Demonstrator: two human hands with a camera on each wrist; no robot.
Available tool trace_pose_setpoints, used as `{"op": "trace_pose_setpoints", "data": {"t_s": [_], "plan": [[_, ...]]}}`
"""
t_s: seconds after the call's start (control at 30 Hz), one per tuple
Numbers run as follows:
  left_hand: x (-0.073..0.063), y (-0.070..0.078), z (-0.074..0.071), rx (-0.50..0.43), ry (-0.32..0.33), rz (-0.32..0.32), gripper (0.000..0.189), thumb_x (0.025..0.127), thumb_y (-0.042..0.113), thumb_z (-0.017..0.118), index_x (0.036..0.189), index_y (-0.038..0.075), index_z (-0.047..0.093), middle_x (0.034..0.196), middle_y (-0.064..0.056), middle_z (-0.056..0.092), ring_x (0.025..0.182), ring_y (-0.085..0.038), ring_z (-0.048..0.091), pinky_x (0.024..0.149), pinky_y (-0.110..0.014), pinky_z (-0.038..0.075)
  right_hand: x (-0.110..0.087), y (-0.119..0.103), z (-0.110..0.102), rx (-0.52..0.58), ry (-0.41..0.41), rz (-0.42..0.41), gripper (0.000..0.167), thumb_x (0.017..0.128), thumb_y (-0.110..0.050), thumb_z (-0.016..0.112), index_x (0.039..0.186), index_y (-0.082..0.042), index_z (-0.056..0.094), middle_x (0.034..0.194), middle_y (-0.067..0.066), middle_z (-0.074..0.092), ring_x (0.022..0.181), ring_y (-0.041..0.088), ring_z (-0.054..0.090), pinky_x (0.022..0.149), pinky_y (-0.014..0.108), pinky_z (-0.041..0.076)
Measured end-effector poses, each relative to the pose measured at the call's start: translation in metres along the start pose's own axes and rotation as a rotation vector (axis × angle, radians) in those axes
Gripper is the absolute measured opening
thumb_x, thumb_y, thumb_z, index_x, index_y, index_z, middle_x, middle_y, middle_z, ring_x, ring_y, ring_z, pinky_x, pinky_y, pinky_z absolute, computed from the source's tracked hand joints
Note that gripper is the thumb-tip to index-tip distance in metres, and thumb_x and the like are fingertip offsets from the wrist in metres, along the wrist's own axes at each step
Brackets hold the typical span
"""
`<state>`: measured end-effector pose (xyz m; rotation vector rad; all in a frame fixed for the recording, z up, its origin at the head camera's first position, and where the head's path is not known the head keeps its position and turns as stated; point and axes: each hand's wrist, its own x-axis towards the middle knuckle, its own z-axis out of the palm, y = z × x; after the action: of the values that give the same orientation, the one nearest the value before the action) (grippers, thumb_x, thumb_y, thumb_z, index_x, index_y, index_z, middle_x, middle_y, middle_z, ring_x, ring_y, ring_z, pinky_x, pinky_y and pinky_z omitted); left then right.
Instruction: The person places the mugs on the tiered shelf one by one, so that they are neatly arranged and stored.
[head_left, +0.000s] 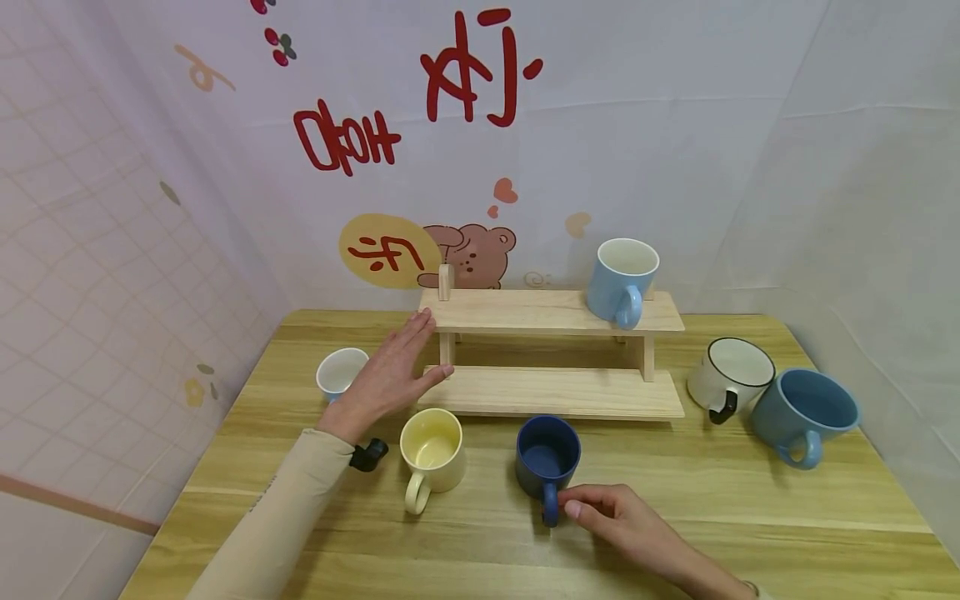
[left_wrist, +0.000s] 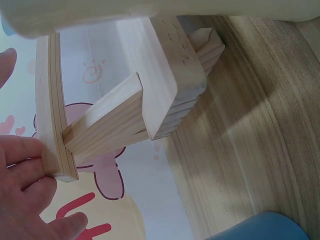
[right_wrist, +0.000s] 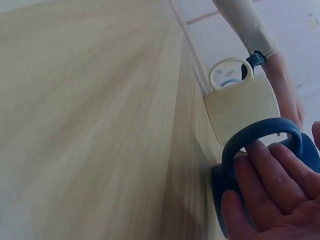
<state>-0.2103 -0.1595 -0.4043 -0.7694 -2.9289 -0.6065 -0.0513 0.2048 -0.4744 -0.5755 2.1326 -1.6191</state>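
Note:
My left hand (head_left: 393, 375) rests its fingertips on the left end of the wooden two-tier shelf (head_left: 517, 310), fingers fairly straight. The left wrist view shows those fingers (left_wrist: 25, 150) against the end of the upper board. On the table in front of the shelf stands a dark blue mug (head_left: 547, 458), its handle toward me. Beside that handle is my right hand (head_left: 630, 525), with its fingertips right at the loop; up close, the fingers (right_wrist: 270, 180) lie extended at the handle (right_wrist: 250, 134). A yellow mug (head_left: 432, 450) stands upright between my hands.
A light blue mug (head_left: 624, 279) sits on the upper board's right side. Right of the shelf stand a white mug (head_left: 731, 375) with black handle and a blue mug (head_left: 806, 412). Another cup (head_left: 341, 371) is partly hidden behind my left hand. A printed cloth hangs behind.

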Motion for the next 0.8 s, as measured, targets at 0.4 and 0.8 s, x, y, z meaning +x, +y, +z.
{"op": "trace_pose_setpoints", "data": {"t_s": [0.4, 0.8], "plan": [[0.001, 0.0, 0.001, 0.008, -0.009, 0.004, 0.088, 0.103, 0.058, 0.055, 0.163, 0.002, 0.025, 0.173, -0.008, 0.013, 0.159, -0.024, 0.012, 0.127, -0.05, 0.017, 0.011, 0.002, 0.011, 0.168, -0.089, -0.032, 0.031, 0.111, -0.013, 0.049, 0.124, 0.007, 0.069, 0.118, 0.016, 0.075, 0.116, 0.01, 0.066, 0.1, 0.016, 0.046], [0.0, 0.0, -0.001, 0.014, -0.018, -0.001, 0.088, 0.103, 0.058, 0.054, 0.164, 0.002, 0.024, 0.173, -0.008, 0.012, 0.159, -0.025, 0.011, 0.127, -0.05, 0.017, 0.009, 0.004, 0.012, 0.14, -0.046, -0.074, 0.03, 0.111, -0.01, 0.045, 0.11, 0.006, 0.071, 0.097, 0.013, 0.075, 0.097, 0.011, 0.069, 0.09, 0.024, 0.056]]}}
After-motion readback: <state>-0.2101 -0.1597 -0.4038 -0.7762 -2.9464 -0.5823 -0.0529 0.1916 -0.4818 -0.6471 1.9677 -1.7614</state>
